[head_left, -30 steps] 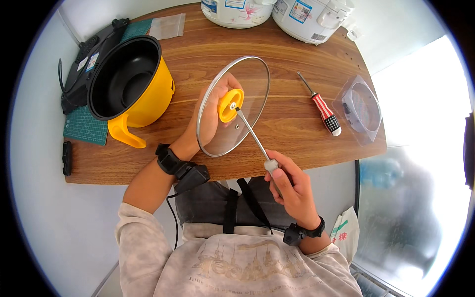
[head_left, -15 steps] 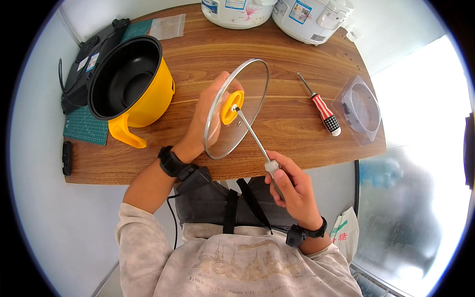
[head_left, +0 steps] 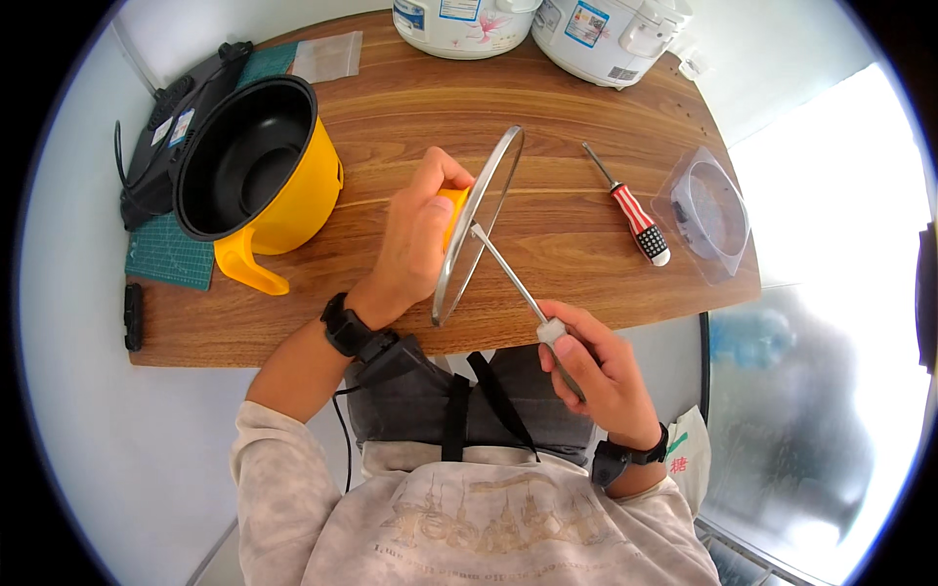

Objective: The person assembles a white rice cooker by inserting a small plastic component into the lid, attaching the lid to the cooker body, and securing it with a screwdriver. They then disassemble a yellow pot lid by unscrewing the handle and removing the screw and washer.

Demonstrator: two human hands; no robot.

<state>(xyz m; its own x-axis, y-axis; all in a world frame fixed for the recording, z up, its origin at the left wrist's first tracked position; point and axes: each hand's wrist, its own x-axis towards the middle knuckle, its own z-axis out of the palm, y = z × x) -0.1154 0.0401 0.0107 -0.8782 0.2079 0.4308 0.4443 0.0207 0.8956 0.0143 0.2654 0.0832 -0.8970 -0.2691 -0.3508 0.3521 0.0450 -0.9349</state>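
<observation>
"Glass lid [head_left: 490, 195] looks different; what has just shifted?"

"It has swung nearly edge-on to the camera. Half a second ago its face showed as a wider oval, with the yellow knob [head_left: 455, 202] seen through the glass; now the knob juts out from the left side. The right hand [head_left: 606, 376] has drifted a little to the right as well"

"And what does that mean for the work?"

"Probably that the inner face now meets the grey-handled screwdriver [head_left: 513, 273] more squarely. The tip points at the middle, opposite the knob, though I can't tell whether it is seated in the fixing"

"How are the hands set?"

"The left hand [head_left: 415, 239] grips the knob from outside; the right is wrapped round the screwdriver's handle. So the lid is held up between them, over the front part of the wooden table [head_left: 410, 107]"

"Count everything for me"

"One lid, one knob, two hands. Two screwdrivers: the one in use, plus a striped-handled screwdriver [head_left: 637, 220] lying to the right. One yellow pot [head_left: 305, 181] on the left, two white rice cookers [head_left: 464, 37] [head_left: 596, 44] at the back, one clear plastic tray [head_left: 723, 244] near the right edge"
</observation>
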